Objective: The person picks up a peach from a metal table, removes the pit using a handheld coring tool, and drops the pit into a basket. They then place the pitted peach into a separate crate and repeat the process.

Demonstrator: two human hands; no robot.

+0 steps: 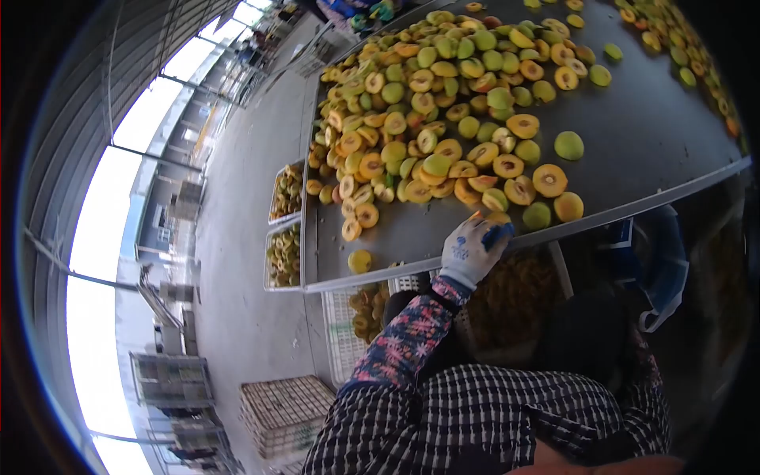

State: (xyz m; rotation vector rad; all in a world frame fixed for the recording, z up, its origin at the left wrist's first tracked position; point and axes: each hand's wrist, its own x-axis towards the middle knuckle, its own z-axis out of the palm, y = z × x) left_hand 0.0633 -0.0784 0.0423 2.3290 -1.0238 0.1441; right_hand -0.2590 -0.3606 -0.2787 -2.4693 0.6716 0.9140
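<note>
Checked smock (475,419) nearest; gloved left hand (473,247) curls on table edge (380,274), beside halved fruit (497,217), grip unclear.

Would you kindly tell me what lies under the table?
A white crate of yellow fruit shows under the table, beside the gloved hand; the table hides the rest.

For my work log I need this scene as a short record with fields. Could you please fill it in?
surface: grey metal table, raised rim on the near side
fruit: pile of yellow-orange halved fruits and green whole fruits, on the table
left hand: in white glove with blue fingertips, at the near rim, fingers on an orange fruit half; grip unclear
right hand: not in view
under the table: white lattice crate holding fruit pieces
</note>
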